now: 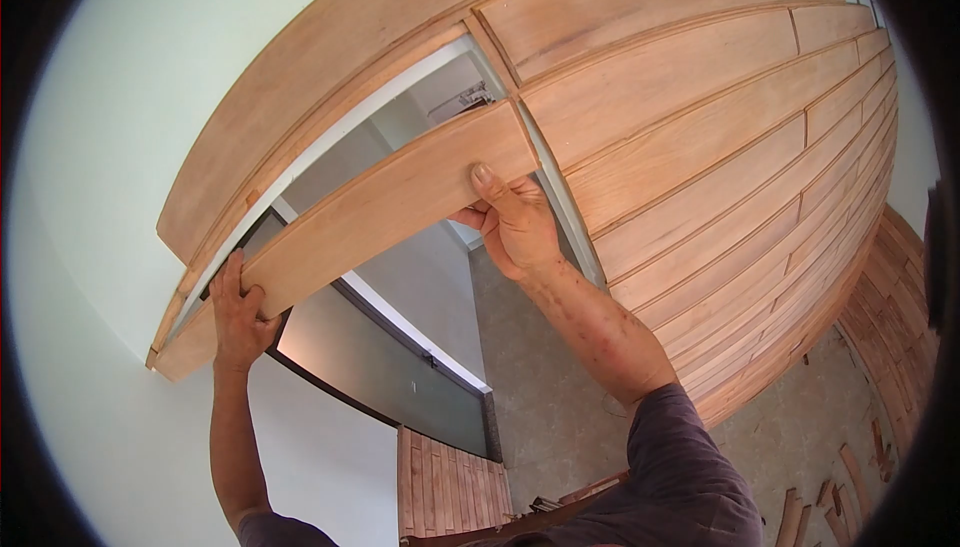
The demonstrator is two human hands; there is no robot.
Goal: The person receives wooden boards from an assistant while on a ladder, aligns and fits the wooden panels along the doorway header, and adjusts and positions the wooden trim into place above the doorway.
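A long wooden plank (385, 205) spans the gap in the panelled wall, slanting up from lower left to upper right. My right hand (515, 222) grips it near its right end, thumb on the front face and fingers behind. My left hand (238, 317) is at the lower left part, its fingers closed over the board's edge. The plank's right end lies by the pale metal strip (570, 217) beside the fitted boards (680, 97). Above it runs another pale frame bar (350, 137), under a curved upper board (330, 77).
Through the gap show a grey floor (540, 347) and a frosted glass door (380, 367). Several loose wood strips (850, 477) lie on the floor at lower right. More planks (450, 482) lie side by side at bottom centre. A white wall (110, 247) stands at left.
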